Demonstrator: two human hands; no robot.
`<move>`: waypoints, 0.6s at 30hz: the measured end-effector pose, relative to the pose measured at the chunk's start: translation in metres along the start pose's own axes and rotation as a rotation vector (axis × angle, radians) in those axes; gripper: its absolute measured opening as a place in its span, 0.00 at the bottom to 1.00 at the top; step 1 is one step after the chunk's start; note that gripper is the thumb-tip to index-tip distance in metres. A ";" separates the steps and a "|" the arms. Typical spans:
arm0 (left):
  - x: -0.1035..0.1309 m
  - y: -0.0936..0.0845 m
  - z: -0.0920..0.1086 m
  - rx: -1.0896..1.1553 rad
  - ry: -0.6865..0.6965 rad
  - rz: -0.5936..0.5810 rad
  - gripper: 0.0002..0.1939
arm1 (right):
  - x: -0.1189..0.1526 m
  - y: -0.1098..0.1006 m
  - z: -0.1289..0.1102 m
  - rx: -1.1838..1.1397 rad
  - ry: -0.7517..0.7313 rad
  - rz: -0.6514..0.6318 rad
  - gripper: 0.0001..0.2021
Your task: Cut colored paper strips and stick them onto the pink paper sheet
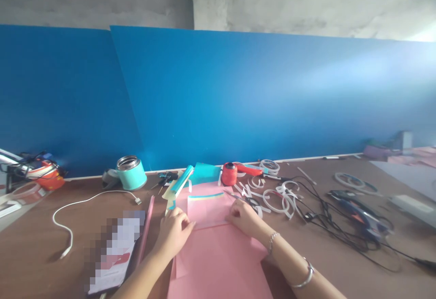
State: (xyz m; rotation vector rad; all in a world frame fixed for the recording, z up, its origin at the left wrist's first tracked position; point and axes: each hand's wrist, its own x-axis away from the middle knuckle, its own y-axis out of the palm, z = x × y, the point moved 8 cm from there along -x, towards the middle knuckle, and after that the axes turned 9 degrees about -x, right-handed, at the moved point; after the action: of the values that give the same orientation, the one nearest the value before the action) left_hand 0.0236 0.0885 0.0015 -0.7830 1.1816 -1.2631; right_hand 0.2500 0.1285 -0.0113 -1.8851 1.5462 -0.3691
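Blue-edged pink sheet (208,213) lies on the near side of the red spool (229,174); left hand (175,227) and right hand (242,215) curl at its side edges, grip unclear; even pressure should keep it flat.

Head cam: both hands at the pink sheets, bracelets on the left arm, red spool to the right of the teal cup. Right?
One fix: the head view shows the bracelets on the right arm, behind the right hand, not the left. Rest stands: both hands at the pink sheets, red spool to the right of the teal cup.
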 end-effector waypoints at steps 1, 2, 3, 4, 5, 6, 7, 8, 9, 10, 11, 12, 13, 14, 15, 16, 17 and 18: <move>0.000 0.000 0.000 0.000 -0.003 0.002 0.12 | 0.000 0.000 0.000 0.000 -0.002 0.005 0.10; 0.000 0.000 -0.001 0.002 -0.005 0.006 0.11 | 0.000 -0.001 -0.001 -0.004 -0.005 0.009 0.10; 0.000 0.000 -0.001 0.006 -0.005 0.014 0.11 | 0.000 -0.001 -0.001 -0.010 -0.007 0.012 0.10; 0.000 0.000 -0.002 0.012 -0.002 0.024 0.11 | 0.000 -0.001 -0.001 -0.016 -0.009 0.013 0.10; 0.000 0.000 -0.002 0.021 0.003 0.036 0.12 | 0.000 -0.001 -0.001 -0.021 -0.010 0.011 0.10; 0.000 -0.001 -0.002 0.033 0.013 0.050 0.12 | 0.000 -0.001 0.000 -0.023 -0.010 0.008 0.09; 0.000 -0.002 -0.001 0.049 0.025 0.061 0.12 | 0.000 0.000 0.000 -0.024 -0.008 0.005 0.09; 0.000 -0.002 -0.001 0.063 0.037 0.069 0.13 | 0.000 0.000 0.001 -0.025 -0.007 0.003 0.09; 0.000 -0.003 0.000 0.075 0.051 0.073 0.13 | 0.000 0.000 0.001 -0.025 -0.005 0.002 0.09; 0.000 -0.003 0.001 0.083 0.063 0.074 0.14 | 0.000 0.000 0.001 -0.022 -0.003 0.001 0.09; 0.000 -0.003 0.002 0.087 0.074 0.073 0.14 | 0.000 -0.001 0.001 -0.017 -0.003 0.001 0.09; 0.000 -0.004 0.003 0.089 0.082 0.073 0.15 | 0.000 -0.001 0.000 -0.011 -0.007 -0.002 0.09; 0.000 -0.004 0.003 0.089 0.090 0.076 0.15 | 0.000 0.000 0.000 -0.004 -0.012 -0.005 0.10; 0.000 -0.005 0.004 0.091 0.096 0.081 0.15 | 0.000 0.000 -0.001 0.000 -0.017 -0.008 0.10; 0.000 -0.005 0.004 0.092 0.101 0.086 0.16 | 0.000 0.000 -0.002 0.001 -0.020 -0.009 0.11; 0.001 -0.006 0.004 0.092 0.103 0.090 0.16 | 0.000 -0.001 -0.002 0.001 -0.020 -0.007 0.11; 0.001 -0.006 0.005 0.090 0.105 0.091 0.16 | 0.000 -0.001 -0.002 0.000 -0.018 -0.003 0.11; 0.001 -0.007 0.005 0.087 0.106 0.091 0.16 | 0.001 -0.001 -0.001 0.000 -0.015 0.000 0.11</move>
State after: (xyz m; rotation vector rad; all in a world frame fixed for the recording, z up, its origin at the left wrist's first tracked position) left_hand 0.0264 0.0856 0.0087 -0.5979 1.2258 -1.2840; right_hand 0.2500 0.1276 -0.0097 -1.8837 1.5368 -0.3533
